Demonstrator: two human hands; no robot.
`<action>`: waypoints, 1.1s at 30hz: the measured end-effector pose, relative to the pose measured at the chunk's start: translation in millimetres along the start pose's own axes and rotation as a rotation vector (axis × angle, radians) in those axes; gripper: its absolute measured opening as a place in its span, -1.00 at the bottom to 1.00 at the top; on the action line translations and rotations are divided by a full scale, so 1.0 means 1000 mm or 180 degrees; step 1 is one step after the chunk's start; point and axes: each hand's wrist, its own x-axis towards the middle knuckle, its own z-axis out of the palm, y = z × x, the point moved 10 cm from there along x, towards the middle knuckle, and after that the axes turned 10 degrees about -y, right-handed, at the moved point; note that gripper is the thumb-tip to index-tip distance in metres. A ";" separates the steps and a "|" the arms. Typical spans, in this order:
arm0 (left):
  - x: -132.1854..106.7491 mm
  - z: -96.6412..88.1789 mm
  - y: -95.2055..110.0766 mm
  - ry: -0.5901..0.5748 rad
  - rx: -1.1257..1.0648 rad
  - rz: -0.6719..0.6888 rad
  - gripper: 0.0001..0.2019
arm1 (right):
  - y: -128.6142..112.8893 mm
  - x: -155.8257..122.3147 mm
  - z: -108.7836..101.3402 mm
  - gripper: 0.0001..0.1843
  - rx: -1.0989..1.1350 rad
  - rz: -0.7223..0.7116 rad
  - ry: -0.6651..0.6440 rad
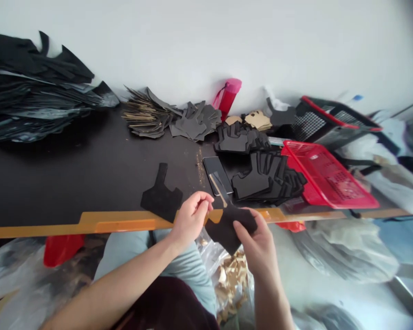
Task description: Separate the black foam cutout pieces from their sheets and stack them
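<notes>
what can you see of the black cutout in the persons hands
The black cutout is a flat, matte piece, felt or foam by its look, its wide body narrowing to a neck edged with a tan strip. The left hand pinches near the neck; the right hand grips the body, over the table's orange edge.

A matte black cutout (pixel 231 228) carries a tan strip (pixel 217 187) along its neck. The table (pixel 89 183) is black, with a mustard-orange edge (pixel 124 223). Across it lie more black cutouts (pixel 266 181), tan scraps (pixel 258 120), a hot-pink bottle (pixel 228 97), a bright red mesh basket (pixel 325 181), and a black mesh crate (pixel 333 120) with a red rim, all against a white wall (pixel 206 46).
</notes>
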 end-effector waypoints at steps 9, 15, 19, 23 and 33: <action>0.000 0.008 -0.008 -0.0155 0.0145 -0.0188 -0.87 | -0.011 -0.004 0.009 -0.66 -0.0656 -0.0192 0.0100; 0.002 0.005 -0.011 -0.0079 0.0177 -0.0161 -0.89 | -0.014 -0.007 0.017 -0.69 -0.0938 -0.0326 0.0021; 0.002 0.002 -0.016 -0.0008 0.0021 -0.0262 -0.88 | -0.015 -0.006 0.019 -0.71 -0.1361 -0.0579 -0.0138; 0.002 0.002 -0.026 0.0028 -0.0299 -0.0507 -0.89 | -0.029 -0.009 0.024 -0.79 -0.1800 -0.1099 -0.0204; 0.003 0.010 -0.034 -0.0079 -0.0806 -0.0590 -0.97 | -0.054 -0.021 0.039 -0.81 -0.2113 -0.1709 -0.0349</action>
